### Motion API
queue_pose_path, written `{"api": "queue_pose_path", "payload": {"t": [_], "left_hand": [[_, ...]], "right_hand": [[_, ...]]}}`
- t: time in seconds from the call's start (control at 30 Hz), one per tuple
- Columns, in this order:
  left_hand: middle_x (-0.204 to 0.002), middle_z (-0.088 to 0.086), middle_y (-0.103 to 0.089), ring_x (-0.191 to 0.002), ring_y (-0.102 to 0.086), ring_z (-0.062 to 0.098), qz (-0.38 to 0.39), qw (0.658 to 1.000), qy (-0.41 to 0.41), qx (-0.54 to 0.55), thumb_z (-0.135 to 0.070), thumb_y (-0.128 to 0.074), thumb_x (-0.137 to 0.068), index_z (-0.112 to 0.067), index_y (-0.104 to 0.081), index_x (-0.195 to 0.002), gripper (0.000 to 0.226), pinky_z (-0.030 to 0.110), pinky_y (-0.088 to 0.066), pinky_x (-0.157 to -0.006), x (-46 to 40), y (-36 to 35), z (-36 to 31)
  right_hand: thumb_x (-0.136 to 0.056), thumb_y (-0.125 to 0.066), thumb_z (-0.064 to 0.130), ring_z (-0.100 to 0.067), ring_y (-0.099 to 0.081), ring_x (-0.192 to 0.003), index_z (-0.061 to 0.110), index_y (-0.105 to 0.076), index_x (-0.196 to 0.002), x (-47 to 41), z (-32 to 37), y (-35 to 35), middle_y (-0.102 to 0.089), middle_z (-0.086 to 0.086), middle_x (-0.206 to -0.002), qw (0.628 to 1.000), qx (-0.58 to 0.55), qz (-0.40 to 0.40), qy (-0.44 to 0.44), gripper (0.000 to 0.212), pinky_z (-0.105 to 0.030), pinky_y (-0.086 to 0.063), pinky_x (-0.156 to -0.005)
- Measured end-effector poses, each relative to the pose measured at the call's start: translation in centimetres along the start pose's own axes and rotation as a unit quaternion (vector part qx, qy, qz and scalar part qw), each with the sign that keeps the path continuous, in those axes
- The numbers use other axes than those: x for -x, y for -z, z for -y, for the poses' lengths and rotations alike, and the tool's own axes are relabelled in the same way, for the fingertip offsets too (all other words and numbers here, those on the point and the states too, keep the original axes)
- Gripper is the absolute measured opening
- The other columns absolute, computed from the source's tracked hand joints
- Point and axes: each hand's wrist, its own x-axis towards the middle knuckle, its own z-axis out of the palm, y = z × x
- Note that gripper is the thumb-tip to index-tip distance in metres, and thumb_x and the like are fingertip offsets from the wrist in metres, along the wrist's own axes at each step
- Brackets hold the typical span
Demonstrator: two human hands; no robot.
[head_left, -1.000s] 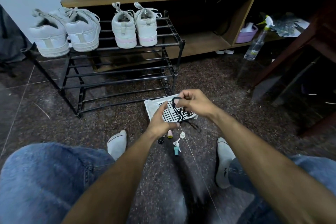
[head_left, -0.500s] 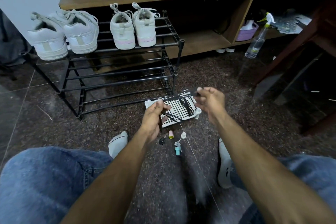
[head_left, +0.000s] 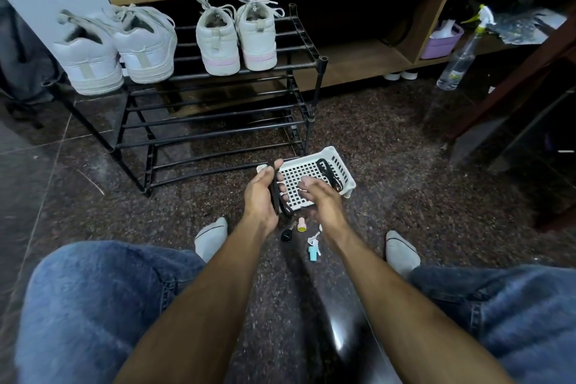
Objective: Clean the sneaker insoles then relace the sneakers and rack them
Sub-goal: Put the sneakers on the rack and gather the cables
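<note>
Left hand (head_left: 261,193): fingers curled round a bundled black shoelace (head_left: 277,196), over the white plastic lattice basket's (head_left: 348,181) near-left corner.
Right hand (head_left: 318,196): relaxed, empty.
White laced sneakers (head_left: 146,47): top tier of black metal rack (head_left: 218,131).

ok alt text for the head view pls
A seated person's left hand grips a bundle of black laces over a white basket on the floor, the right hand open beside it. Two pairs of white sneakers sit on a black rack.

Left hand (head_left: 261,190) curled around a dark bundle, right hand (head_left: 318,196) loosely open beside it.
</note>
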Motion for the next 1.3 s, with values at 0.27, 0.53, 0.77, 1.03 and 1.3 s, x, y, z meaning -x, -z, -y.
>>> {"api": "queue_pose_path", "payload": {"t": [0.27,0.53,0.77,1.03,1.3], "left_hand": [[-0.103,0.005,-0.065,-0.091,-0.062,0.015,-0.017,0.999,0.023,-0.042,-0.008,-0.041,-0.102,-0.01,-0.058,-0.125,0.029,0.024,-0.054,-0.08,-2.1,0.7,2.7],[-0.102,-0.001,-0.068,-0.096,-0.061,0.018,-0.087,0.99,0.085,-0.065,-0.014,-0.043,-0.102,-0.016,-0.064,-0.107,0.022,0.032,-0.051,-0.09,-6.7,1.7,5.7],[-0.11,0.003,-0.068,-0.094,-0.063,0.013,-0.108,0.975,0.13,-0.144,-0.017,-0.054,-0.096,-0.009,-0.062,-0.122,0.028,0.025,-0.052,-0.079,-11.0,2.0,7.7],[-0.081,-0.002,-0.065,-0.068,-0.066,0.019,-0.288,0.89,0.026,-0.353,-0.018,-0.053,-0.084,-0.019,-0.07,-0.098,0.022,0.017,-0.054,-0.058,-15.0,5.7,9.5],[-0.113,0.01,-0.069,-0.1,-0.067,0.033,-0.255,0.869,0.134,-0.402,-0.032,-0.059,-0.067,-0.016,-0.066,-0.113,0.049,0.045,-0.054,-0.09,-17.5,7.9,13.8]], "right_hand": [[-0.098,-0.056,0.02,-0.013,-0.06,-0.113,0.014,-0.057,-0.134,-2.3,-2.5,-2.1,-0.063,-0.002,-0.125,0.99,0.114,0.081,-0.021,0.036,-0.025,-0.046,-0.101],[-0.096,-0.056,0.007,0.004,-0.043,-0.043,0.021,-0.052,-0.059,-5.9,-6.0,-2.1,-0.05,0.008,-0.054,0.975,0.197,0.079,-0.061,0.04,-0.016,-0.034,-0.047],[-0.095,-0.057,0.01,-0.017,-0.051,-0.048,0.014,-0.057,-0.064,-11.4,-7.3,-0.5,-0.056,-0.005,-0.056,0.959,0.229,0.1,-0.13,0.032,-0.032,-0.04,-0.051],[-0.091,-0.061,0.023,-0.027,-0.066,-0.072,0.015,-0.064,-0.072,-21.9,-7.1,3.8,-0.069,-0.01,-0.081,0.913,0.395,0.004,-0.103,0.02,-0.038,-0.057,-0.072],[-0.094,-0.054,0.022,-0.034,-0.058,-0.113,0.013,-0.043,-0.136,-22.9,-8.0,4.7,-0.051,-0.01,-0.134,0.691,0.721,0.039,0.027,0.044,-0.045,-0.049,-0.086]]}}
